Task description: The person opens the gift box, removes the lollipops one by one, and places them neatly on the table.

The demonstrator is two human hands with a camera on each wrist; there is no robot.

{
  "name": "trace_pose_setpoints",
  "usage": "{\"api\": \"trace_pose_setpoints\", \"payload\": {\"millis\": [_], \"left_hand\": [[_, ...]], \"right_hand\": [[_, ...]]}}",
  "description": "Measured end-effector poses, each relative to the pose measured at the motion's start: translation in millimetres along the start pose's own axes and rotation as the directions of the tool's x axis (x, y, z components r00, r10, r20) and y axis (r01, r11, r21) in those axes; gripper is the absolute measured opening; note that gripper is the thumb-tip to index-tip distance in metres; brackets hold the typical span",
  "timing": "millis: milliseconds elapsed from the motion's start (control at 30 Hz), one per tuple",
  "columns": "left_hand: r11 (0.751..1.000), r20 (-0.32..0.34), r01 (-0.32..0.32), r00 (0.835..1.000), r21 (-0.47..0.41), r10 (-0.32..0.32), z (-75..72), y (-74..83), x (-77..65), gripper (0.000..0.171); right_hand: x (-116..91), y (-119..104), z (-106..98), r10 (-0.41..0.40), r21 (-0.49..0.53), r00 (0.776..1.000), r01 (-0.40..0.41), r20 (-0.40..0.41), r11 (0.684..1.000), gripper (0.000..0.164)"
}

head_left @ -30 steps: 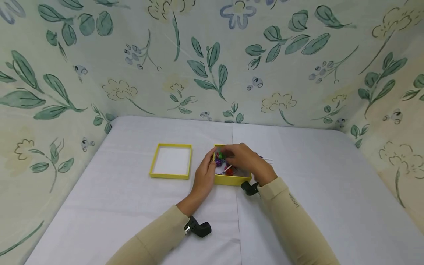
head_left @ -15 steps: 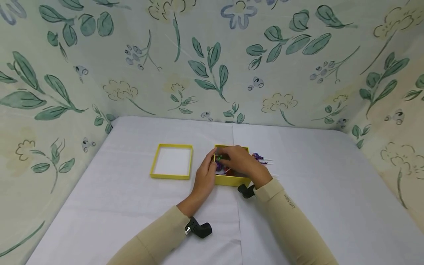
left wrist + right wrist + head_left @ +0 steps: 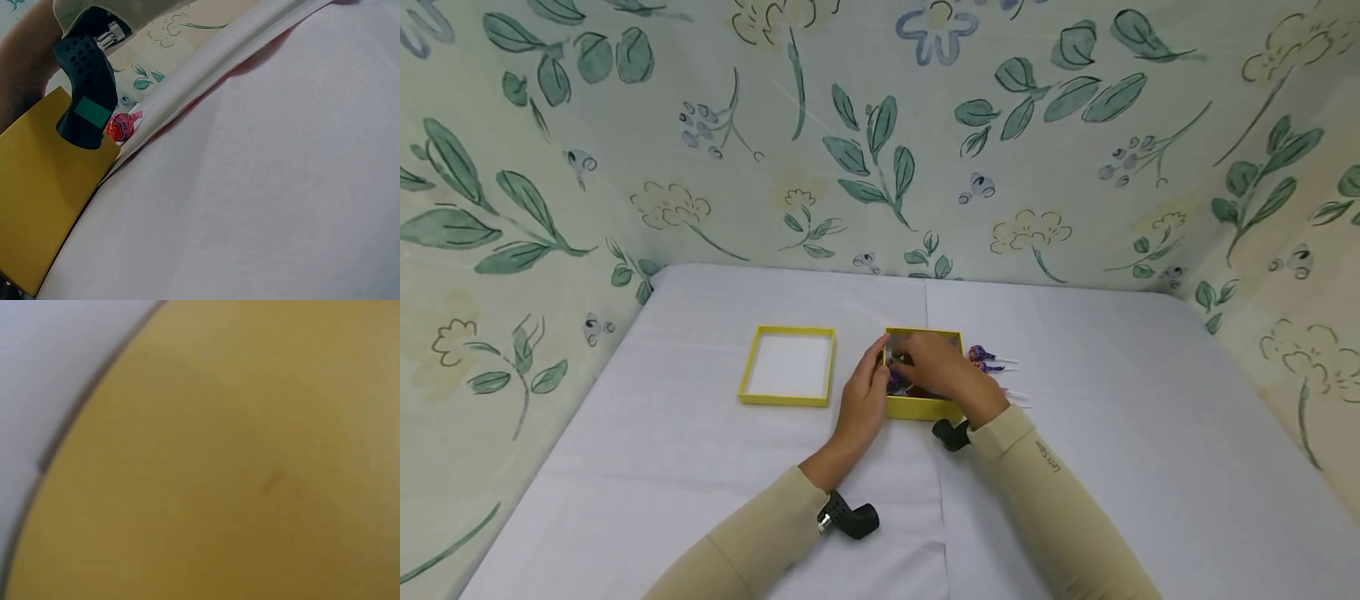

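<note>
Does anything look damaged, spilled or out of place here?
Nothing looks clearly spilled. One small oddity: in the right wrist view, a short dark mark breaks the otherwise plain wall of the open yellow box; scuff or shadow, I cannot tell.

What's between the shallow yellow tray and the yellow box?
Head view: the left hand, at the side of the yellow box, then bare white cloth up to the shallow tray.

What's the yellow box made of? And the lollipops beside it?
The box looks like smooth matte cardboard: thin-walled and straight-edged. The lollipops seem wrapped in glossy plastic, going by their bright patterns; the white sticks could be plastic or paper.
</note>
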State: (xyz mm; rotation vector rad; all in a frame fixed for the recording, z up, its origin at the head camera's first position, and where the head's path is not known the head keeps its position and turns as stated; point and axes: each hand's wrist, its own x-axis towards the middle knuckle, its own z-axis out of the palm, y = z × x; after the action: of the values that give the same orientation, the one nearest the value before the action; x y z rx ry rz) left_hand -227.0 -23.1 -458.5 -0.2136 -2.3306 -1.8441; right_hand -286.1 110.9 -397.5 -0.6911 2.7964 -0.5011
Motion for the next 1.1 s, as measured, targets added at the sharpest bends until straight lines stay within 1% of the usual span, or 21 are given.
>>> {"api": "trace_pose_setpoints", "payload": {"millis": [200, 367, 500, 700, 933, 1100], "left_hand": [[1.0, 0.004, -0.015, 1.0, -0.01, 0.015, 0.1, -0.6, -0.9, 0.048], [1.0, 0.013, 0.004, 1.0, -0.013, -0.004, 0.0, -0.6, -1.6, 0.047], [1.0, 0.011, 0.001, 1.0, -0.016, -0.001, -0.3, -0.8, -0.8, 0.047], [1.0, 0.013, -0.004, 1.0, -0.013, 0.004, 0.2, -0.8, -0.1, 0.048], [1.0, 0.017, 0.012, 1.0, -0.007, -0.011, 0.3, -0.9, 0.8, 0.048], [1.0, 0.022, 0.029, 0.999, -0.004, -0.029, 0.6, -2.2, 1.2, 0.047]], "right_hand": [[-1.5, 1.9, 3.2, -0.017, -0.008, 0.999, 0.017, -0.031, 1.0, 0.025], [-4.1, 3.2, 4.5, -0.029, 0.003, 0.998, 0.029, -0.063, 1.0, 0.024], [-4.9, 3.5, 4.0, -0.043, 0.0, 0.995, 0.043, -0.089, 0.999, 0.024], [-6.5, 3.7, 2.8, -0.061, 0.033, 0.991, 0.065, -0.116, 0.997, 0.025], [-12.5, 1.2, -6.8, -0.129, 0.045, 0.98, 0.137, -0.153, 0.989, 0.024], [-18.2, -0.5, -13.0, -0.147, 0.073, 0.974, 0.161, -0.17, 0.984, 0.026]]}}
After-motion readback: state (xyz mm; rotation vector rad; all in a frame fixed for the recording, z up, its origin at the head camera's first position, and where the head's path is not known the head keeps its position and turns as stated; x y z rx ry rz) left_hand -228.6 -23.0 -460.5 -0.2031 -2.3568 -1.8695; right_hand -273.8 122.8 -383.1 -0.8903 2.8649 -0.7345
